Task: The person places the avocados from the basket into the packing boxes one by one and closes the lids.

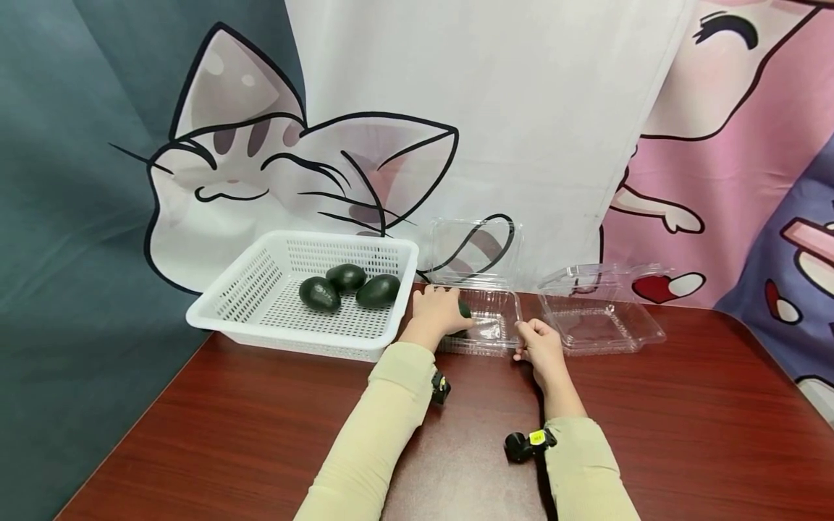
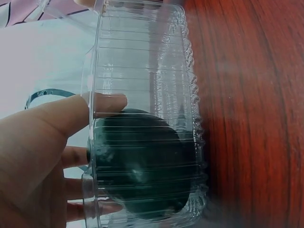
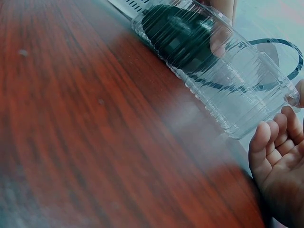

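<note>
Gripping in head view, centre: left hand point(image 1: 436, 315) round dark green fruit point(image 1: 465, 310) inside clear container point(image 1: 494, 327), right hand point(image 1: 542, 347) pinching the container. Left wrist, lower centre: early release could roll the fruit. Right wrist, right edge: slack pinch may let container skid.

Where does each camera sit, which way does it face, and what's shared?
Head: on the person's head, facing forward and down at table, basket and box; sleeves, left grip and right grip show.
Left wrist: on that wrist, facing the fruit through the box's clear wall; left grip shows at left.
Right wrist: on that wrist, facing across the table to the box; right grip shows lower right, part of left grip at top.
Shared by both wrist views: fruit, box, left grip.
</note>
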Action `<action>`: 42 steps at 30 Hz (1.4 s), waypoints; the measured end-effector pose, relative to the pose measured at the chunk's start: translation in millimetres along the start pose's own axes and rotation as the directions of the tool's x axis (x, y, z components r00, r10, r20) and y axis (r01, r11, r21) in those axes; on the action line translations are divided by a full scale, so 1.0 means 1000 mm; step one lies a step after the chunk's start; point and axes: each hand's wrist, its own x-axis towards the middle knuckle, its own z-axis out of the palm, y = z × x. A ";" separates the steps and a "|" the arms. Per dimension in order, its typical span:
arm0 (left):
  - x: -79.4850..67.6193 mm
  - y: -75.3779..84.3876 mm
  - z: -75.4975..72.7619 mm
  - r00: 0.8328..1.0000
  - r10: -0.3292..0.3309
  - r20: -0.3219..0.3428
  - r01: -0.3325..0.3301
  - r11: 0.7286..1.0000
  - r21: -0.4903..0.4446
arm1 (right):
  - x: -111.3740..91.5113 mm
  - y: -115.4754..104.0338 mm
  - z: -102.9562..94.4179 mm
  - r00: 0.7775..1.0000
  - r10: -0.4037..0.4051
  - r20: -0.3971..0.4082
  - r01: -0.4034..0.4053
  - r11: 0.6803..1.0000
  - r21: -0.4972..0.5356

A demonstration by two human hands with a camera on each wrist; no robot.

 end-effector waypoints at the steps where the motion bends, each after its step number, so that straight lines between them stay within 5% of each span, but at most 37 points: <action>1: 0.000 0.000 0.000 1.000 0.002 -0.001 -0.002 1.000 -0.002 | 0.000 0.000 0.000 1.000 0.000 0.001 0.000 1.000 -0.001; 42: 0.003 0.002 -0.003 1.000 0.011 -0.013 -0.011 1.000 0.013 | 0.004 0.002 0.000 1.000 -0.009 -0.008 0.009 1.000 0.001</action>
